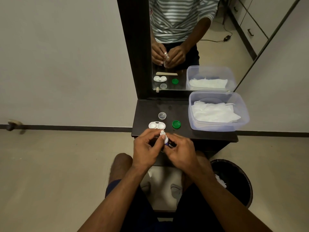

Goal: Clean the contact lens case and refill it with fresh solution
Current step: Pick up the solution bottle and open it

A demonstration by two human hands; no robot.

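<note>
The white contact lens case (157, 125) lies open on the dark shelf (182, 113), both wells uncovered. A green cap (176, 124) sits to its right and a clear cap (162, 115) just behind it. Just in front of the case I hold a small white solution bottle (164, 136) with a purple label, its nozzle pointing up toward the case. My left hand (147, 148) pinches the bottle near its top. My right hand (181, 150) wraps the bottle's lower part. The bottle's base is hidden by my fingers.
A clear plastic tub (217, 127) with white tissues stands at the shelf's right. A mirror (184, 47) rises behind the shelf. A dark waste bin (234, 180) holding white tissue stands on the floor at lower right. My knees are under the shelf.
</note>
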